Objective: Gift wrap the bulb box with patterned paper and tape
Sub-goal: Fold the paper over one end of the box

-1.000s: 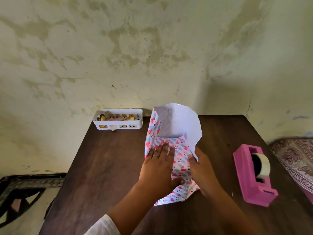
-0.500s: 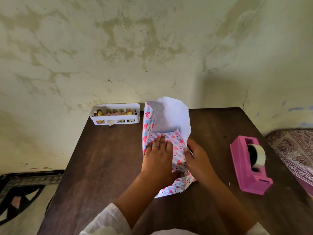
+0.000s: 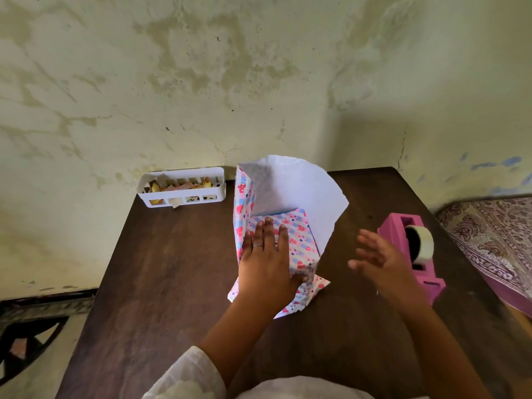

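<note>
Her left hand (image 3: pixel 266 260) lies flat, palm down and fingers spread a little, pressed on top of the wrapped bulb box (image 3: pixel 290 240); a thin ring (image 3: pixel 257 245) sits on one finger. The box itself is hidden under the patterned paper (image 3: pixel 299 246), a pale sheet with pink and red hearts and blue stripes, so only its blocky shape shows, resting near the middle of the dark wooden table (image 3: pixel 161 272). The right hand (image 3: pixel 380 259) hangs in the air, apart from the parcel, fingers splayed and holding nothing, blurred, between the paper and the pink tape dispenser (image 3: pixel 411 254).

Behind the left hand's fingertips the paper stands up in a tall curl, its plain white inner side (image 3: pixel 290 185) facing us, while a printed strip runs up its left edge. A loose printed corner sticks out flat on the table beneath the left wrist, towards the near edge.

The dispenser sits at the right side of the table with a roll of clear tape (image 3: pixel 421 246) on its spool. At the far left corner, against the stained wall (image 3: pixel 230 82), stands a white slotted plastic basket (image 3: pixel 181 187) with small yellow and pink bits inside, too small to tell what they are. A white sleeve (image 3: pixel 187 375) covers the left forearm at the bottom, and a paisley-patterned cloth (image 3: pixel 495 234) lies off the table's right edge
</note>
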Demonstrator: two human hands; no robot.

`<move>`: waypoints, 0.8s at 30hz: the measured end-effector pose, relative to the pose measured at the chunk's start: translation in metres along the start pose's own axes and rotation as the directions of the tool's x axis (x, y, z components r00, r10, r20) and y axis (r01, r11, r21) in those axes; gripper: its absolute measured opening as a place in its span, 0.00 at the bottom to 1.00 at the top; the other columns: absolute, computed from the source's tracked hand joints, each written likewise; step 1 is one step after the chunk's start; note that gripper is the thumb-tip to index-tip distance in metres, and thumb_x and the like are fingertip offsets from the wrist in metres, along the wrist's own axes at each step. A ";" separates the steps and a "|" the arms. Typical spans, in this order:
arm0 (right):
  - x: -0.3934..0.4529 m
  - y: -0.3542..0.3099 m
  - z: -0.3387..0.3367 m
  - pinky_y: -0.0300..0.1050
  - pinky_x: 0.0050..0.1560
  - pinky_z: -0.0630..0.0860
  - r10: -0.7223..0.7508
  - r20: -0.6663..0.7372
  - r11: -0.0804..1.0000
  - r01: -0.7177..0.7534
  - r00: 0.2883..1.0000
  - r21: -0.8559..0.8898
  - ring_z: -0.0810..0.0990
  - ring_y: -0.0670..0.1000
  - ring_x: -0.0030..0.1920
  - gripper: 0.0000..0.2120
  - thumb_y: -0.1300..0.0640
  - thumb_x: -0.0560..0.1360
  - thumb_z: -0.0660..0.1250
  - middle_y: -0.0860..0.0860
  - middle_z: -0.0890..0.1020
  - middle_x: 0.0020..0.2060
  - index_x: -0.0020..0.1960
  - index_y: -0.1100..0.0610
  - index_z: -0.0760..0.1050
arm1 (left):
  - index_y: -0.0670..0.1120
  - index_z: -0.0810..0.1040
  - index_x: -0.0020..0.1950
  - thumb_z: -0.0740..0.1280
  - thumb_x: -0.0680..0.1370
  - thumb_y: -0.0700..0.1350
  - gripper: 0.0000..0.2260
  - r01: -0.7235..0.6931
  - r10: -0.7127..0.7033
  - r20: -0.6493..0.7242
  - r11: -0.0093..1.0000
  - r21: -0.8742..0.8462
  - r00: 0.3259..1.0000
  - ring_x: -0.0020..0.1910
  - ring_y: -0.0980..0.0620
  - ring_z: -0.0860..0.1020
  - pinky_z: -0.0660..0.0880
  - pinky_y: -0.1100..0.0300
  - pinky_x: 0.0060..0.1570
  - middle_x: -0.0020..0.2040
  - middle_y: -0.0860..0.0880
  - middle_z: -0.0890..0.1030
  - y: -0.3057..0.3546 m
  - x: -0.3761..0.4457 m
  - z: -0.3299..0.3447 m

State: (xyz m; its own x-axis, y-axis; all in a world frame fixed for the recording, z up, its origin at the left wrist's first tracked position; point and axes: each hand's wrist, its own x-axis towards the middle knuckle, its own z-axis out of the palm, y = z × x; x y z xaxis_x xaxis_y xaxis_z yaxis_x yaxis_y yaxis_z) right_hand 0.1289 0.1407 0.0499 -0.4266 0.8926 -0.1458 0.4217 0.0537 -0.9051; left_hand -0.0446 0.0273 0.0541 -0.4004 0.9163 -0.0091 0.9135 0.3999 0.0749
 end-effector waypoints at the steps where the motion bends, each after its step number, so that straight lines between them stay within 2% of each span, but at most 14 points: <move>1: 0.000 0.009 -0.008 0.52 0.59 0.74 0.017 -0.121 0.998 -0.024 0.993 -0.050 0.73 0.52 0.62 0.29 0.59 0.71 0.71 0.49 0.72 0.65 0.69 0.51 0.65 | 0.47 0.38 0.77 0.53 0.76 0.68 0.41 0.003 -0.003 0.000 1.000 0.008 1.000 0.76 0.42 0.41 0.37 0.49 0.68 0.78 0.43 0.40 0.002 0.000 0.000; 4: 0.000 0.046 -0.035 0.52 0.50 0.76 0.080 -0.452 0.969 -0.175 0.888 -0.173 0.75 0.56 0.57 0.23 0.60 0.71 0.71 0.56 0.74 0.60 0.64 0.57 0.70 | 0.46 0.38 0.77 0.53 0.76 0.68 0.41 0.003 -0.003 0.004 0.999 0.035 1.000 0.76 0.41 0.41 0.35 0.50 0.66 0.78 0.42 0.40 0.009 0.001 0.000; 6: 0.004 0.073 -0.053 0.57 0.56 0.73 0.149 -0.569 0.939 -0.296 0.809 -0.176 0.74 0.59 0.57 0.23 0.59 0.70 0.72 0.60 0.75 0.59 0.63 0.60 0.70 | 0.46 0.38 0.77 0.52 0.76 0.68 0.41 0.008 -0.009 0.012 0.999 0.052 1.000 0.76 0.41 0.41 0.37 0.49 0.69 0.77 0.42 0.40 0.012 0.001 0.000; 7: 0.007 0.085 -0.061 0.59 0.59 0.71 0.204 -0.577 0.922 -0.353 0.791 -0.158 0.73 0.61 0.59 0.26 0.56 0.69 0.73 0.62 0.74 0.59 0.64 0.61 0.69 | 0.46 0.38 0.77 0.52 0.76 0.68 0.41 0.010 -0.011 0.013 0.998 0.064 1.000 0.76 0.41 0.41 0.39 0.48 0.70 0.77 0.42 0.40 0.014 0.001 0.001; 9: 0.014 0.104 -0.070 0.60 0.63 0.68 0.339 -0.507 0.895 -0.437 0.792 -0.085 0.71 0.62 0.63 0.37 0.50 0.66 0.76 0.63 0.71 0.64 0.68 0.62 0.64 | 0.45 0.38 0.77 0.52 0.76 0.68 0.41 0.010 -0.011 0.006 0.996 0.086 1.000 0.76 0.41 0.42 0.41 0.47 0.71 0.78 0.42 0.40 0.018 0.001 0.001; 11: 0.020 0.112 -0.067 0.60 0.64 0.69 0.423 -0.402 0.890 -0.456 0.812 0.013 0.70 0.61 0.64 0.45 0.49 0.62 0.78 0.61 0.69 0.66 0.71 0.61 0.59 | 0.45 0.38 0.77 0.52 0.76 0.68 0.41 0.019 -0.020 0.003 0.995 0.099 1.000 0.76 0.41 0.42 0.41 0.47 0.71 0.78 0.41 0.40 0.021 0.001 0.001; 12: 0.022 0.116 -0.065 0.60 0.63 0.70 0.432 -0.376 0.894 -0.443 0.820 0.061 0.72 0.60 0.63 0.46 0.50 0.61 0.79 0.60 0.70 0.66 0.71 0.60 0.59 | 0.45 0.38 0.77 0.52 0.76 0.68 0.41 0.026 -0.026 -0.001 0.994 0.105 1.000 0.76 0.41 0.42 0.41 0.47 0.71 0.78 0.42 0.41 0.024 0.001 0.002; 14: 0.025 0.119 -0.058 0.58 0.61 0.72 0.407 -0.400 0.909 -0.405 0.821 0.096 0.74 0.60 0.60 0.43 0.53 0.61 0.79 0.60 0.72 0.64 0.69 0.61 0.61 | 0.45 0.38 0.77 0.52 0.75 0.69 0.41 0.038 -0.037 -0.011 0.993 0.114 0.999 0.76 0.41 0.43 0.41 0.46 0.72 0.78 0.42 0.41 0.027 0.002 0.004; 16: 0.029 0.119 -0.053 0.56 0.60 0.73 0.376 -0.478 0.917 -0.392 0.793 0.071 0.74 0.60 0.60 0.39 0.54 0.64 0.77 0.60 0.73 0.63 0.69 0.61 0.62 | 0.46 0.39 0.77 0.52 0.75 0.69 0.42 0.048 -0.046 -0.019 0.992 0.116 0.999 0.76 0.42 0.43 0.42 0.46 0.72 0.78 0.42 0.41 0.029 0.002 0.005; 19: 0.028 0.120 -0.051 0.54 0.59 0.72 0.352 -0.522 0.921 -0.388 0.777 0.044 0.75 0.60 0.60 0.34 0.57 0.67 0.75 0.60 0.74 0.62 0.68 0.61 0.64 | 0.46 0.39 0.77 0.52 0.74 0.69 0.42 0.070 -0.065 -0.049 0.990 0.119 0.997 0.77 0.42 0.44 0.43 0.47 0.72 0.78 0.43 0.42 0.033 0.002 0.007; 24: 0.030 0.110 -0.036 0.52 0.56 0.74 0.302 -0.456 0.938 -0.347 0.837 -0.017 0.77 0.58 0.58 0.33 0.56 0.66 0.76 0.59 0.77 0.60 0.67 0.60 0.67 | 0.47 0.40 0.77 0.52 0.74 0.70 0.42 0.103 -0.095 -0.084 0.990 0.096 0.992 0.77 0.43 0.44 0.44 0.47 0.73 0.78 0.44 0.43 0.035 0.001 0.010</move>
State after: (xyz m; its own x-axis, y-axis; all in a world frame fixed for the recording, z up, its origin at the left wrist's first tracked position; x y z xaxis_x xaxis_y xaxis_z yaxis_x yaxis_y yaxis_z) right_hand 0.1906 0.1896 -0.0396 0.1356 0.9676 -0.2131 0.5570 -0.2523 -0.7913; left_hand -0.0123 0.0426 0.0467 -0.4903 0.8689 0.0674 0.8700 0.4926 -0.0221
